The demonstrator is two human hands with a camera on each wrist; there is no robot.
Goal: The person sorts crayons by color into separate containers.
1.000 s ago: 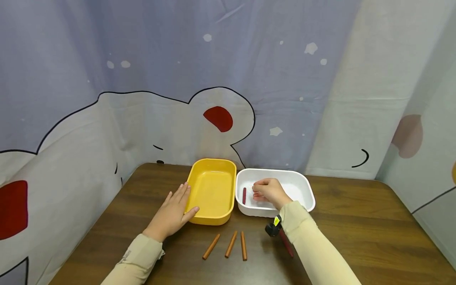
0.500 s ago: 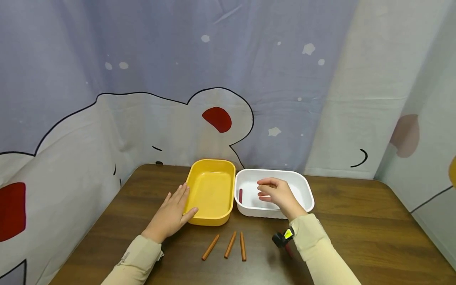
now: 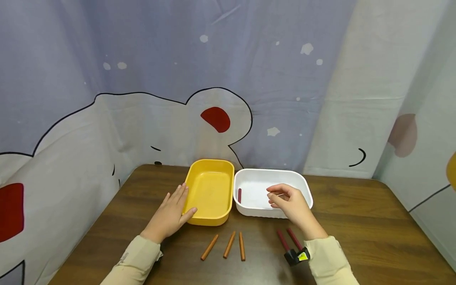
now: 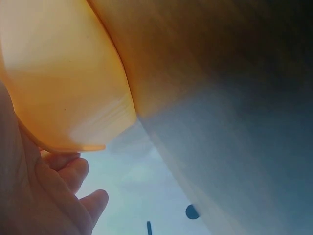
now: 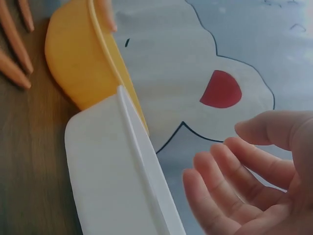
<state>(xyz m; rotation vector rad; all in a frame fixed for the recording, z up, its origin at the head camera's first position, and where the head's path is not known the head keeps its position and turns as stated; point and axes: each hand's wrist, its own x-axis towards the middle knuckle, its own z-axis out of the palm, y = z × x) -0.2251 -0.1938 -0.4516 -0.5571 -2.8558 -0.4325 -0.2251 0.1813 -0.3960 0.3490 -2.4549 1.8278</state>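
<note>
One dark stick (image 3: pixel 240 196), apparently placed, lay left inside the white tray (image 3: pixel 263 213); two red sticks (image 3: pixel 293 238) and three orange sticks (image 3: pixel 229 245) lay outside, nearer. The right hand (image 3: pixel 293 204), loosely curled, held nothing; the left hand (image 3: pixel 169 217), fingers straight, touched the yellow tray (image 3: pixel 209 222).

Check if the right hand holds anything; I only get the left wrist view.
Observer: Nothing visible in the right hand.
Operator: Where is it?
Observer: Over the near side of the white tray, as the head view shows it.
Operator: Anything in there?
Observer: One dark red stick, at the end next to the yellow tray.
</note>
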